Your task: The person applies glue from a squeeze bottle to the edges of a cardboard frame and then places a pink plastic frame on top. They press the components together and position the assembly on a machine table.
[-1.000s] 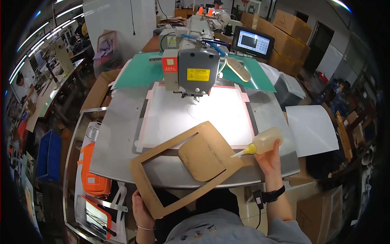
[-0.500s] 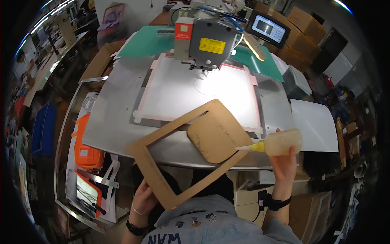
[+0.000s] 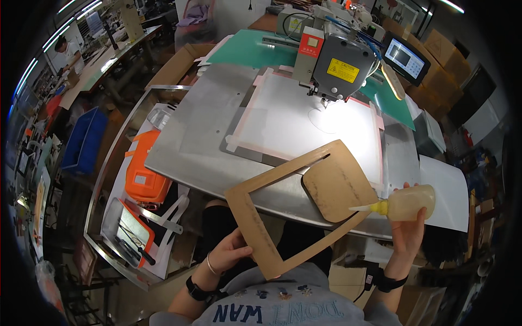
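The left hand [image 3: 231, 252] gripped the near edge of a brown fibreboard frame template with a rounded paddle-shaped tongue [image 3: 296, 204], fingers closed around its lower bar and holding it tilted above the person's lap, its far corner over the edge of the grey metal bench [image 3: 201, 136]. The right hand [image 3: 408, 231] was wrapped around a translucent squeeze bottle with a yellow nozzle [image 3: 399, 204], the tip resting at the tongue's right edge. No bead of glue could be made out on the board, so gluing seemed barely begun. The pink-edged white clamping plate [image 3: 304, 125] under the grey sewing machine head [image 3: 337, 62] lay unloaded.
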`<state>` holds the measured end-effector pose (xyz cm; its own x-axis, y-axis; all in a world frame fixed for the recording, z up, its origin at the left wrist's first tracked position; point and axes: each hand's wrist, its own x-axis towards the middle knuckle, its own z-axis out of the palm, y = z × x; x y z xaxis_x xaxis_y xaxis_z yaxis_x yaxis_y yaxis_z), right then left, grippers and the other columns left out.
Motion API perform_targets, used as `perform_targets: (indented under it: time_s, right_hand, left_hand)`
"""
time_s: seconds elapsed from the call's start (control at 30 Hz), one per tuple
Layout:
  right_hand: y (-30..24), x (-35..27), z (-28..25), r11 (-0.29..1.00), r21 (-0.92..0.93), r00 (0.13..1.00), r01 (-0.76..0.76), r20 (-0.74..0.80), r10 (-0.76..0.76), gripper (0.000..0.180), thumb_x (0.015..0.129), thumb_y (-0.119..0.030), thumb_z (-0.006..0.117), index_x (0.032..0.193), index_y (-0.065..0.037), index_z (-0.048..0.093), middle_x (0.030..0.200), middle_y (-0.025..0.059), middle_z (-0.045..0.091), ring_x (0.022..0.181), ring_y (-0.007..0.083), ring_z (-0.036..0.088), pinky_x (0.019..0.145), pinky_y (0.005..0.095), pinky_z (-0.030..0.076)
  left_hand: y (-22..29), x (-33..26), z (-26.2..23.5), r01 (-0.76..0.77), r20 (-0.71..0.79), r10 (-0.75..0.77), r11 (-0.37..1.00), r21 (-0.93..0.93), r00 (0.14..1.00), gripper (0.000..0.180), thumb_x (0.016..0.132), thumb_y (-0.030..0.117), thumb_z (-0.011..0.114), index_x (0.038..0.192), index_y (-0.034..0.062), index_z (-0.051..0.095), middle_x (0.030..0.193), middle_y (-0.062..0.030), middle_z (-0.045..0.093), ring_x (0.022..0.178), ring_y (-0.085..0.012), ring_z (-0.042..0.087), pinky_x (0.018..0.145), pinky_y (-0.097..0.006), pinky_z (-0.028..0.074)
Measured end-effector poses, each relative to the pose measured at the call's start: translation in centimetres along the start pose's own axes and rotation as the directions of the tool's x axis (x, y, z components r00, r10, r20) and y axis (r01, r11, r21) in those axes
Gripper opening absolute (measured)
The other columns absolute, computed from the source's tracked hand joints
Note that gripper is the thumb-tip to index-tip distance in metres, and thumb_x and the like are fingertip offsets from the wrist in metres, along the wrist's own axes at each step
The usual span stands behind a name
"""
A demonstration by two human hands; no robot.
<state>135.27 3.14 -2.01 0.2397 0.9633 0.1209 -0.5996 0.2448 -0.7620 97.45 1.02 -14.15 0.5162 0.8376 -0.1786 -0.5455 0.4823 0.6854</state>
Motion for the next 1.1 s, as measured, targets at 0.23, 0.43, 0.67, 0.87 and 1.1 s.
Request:
perform_targets:
  time_s: [0.23, 0.43, 0.67, 0.87, 1.1]
  right_hand:
    - [0.8, 2.4, 3.9, 0.977, -0.140, 0.967, -0.161, 0.175, 0.185, 0.062, 0.078, -0.032, 0.065, 0.127, -0.006, 0.036, 0.120, 0.0134, 0.048, 0.112, 0.0343, 0.047, 0.096, 0.0469, 0.037]
    - [0.5, 5.0, 7.4, 0.908, -0.417, 0.948, -0.039, 0.272, 0.166, 0.069, 0.069, -0.022, 0.076, 0.124, -0.005, 0.037, 0.110, 0.0148, 0.054, 0.109, 0.0341, 0.050, 0.092, 0.0463, 0.041]
    - [0.6, 6.1, 11.7, 0.889, -0.457, 0.911, -0.033, 0.351, 0.215, 0.064, 0.071, -0.014, 0.072, 0.123, -0.005, 0.037, 0.114, 0.0152, 0.052, 0.111, 0.0277, 0.049, 0.091, 0.0396, 0.043]
    - [0.0, 7.2, 11.8, 0.905, -0.422, 0.912, -0.057, 0.347, 0.219, 0.064, 0.073, -0.016, 0.071, 0.126, -0.006, 0.036, 0.117, 0.0161, 0.050, 0.113, 0.0280, 0.048, 0.091, 0.0393, 0.043]
    - [-1.9, 9.0, 10.2, 0.952, -0.282, 0.944, 0.124, 0.329, -0.025, 0.050, 0.077, -0.008, 0.066, 0.121, -0.003, 0.042, 0.110, 0.0083, 0.054, 0.103, 0.0203, 0.053, 0.088, 0.0358, 0.045]
  left_hand:
    - [0.4, 3.2, 1.1, -0.164, -0.181, 0.133, 0.972, -0.169, 0.974, 0.038, 0.087, 0.018, 0.054, 0.119, 0.0031, 0.040, 0.110, -0.0070, 0.051, 0.100, -0.0200, 0.053, 0.086, -0.036, 0.044]
    - [0.0, 3.6, 1.1, -0.157, -0.256, 0.100, 0.965, -0.212, 0.962, 0.024, 0.090, 0.019, 0.048, 0.108, 0.0033, 0.044, 0.097, -0.0067, 0.055, 0.090, -0.0190, 0.056, 0.080, -0.036, 0.046]
    - [0.1, 2.2, 0.4, -0.134, -0.251, 0.112, 0.988, -0.073, 0.961, 0.022, 0.090, 0.016, 0.047, 0.108, 0.0025, 0.044, 0.098, -0.0075, 0.055, 0.090, -0.0200, 0.056, 0.079, -0.039, 0.047]
    - [0.2, 1.8, 0.1, -0.147, -0.242, 0.136, 0.989, -0.028, 0.961, 0.020, 0.089, 0.012, 0.048, 0.106, 0.0016, 0.045, 0.096, -0.0095, 0.056, 0.085, -0.0216, 0.059, 0.074, -0.038, 0.049]
    - [0.9, 1.8, -0.3, -0.218, -0.279, 0.237, 0.971, 0.098, 0.930, 0.018, 0.088, 0.012, 0.051, 0.102, -0.0002, 0.049, 0.083, -0.0109, 0.061, 0.074, -0.0178, 0.061, 0.065, -0.028, 0.050]
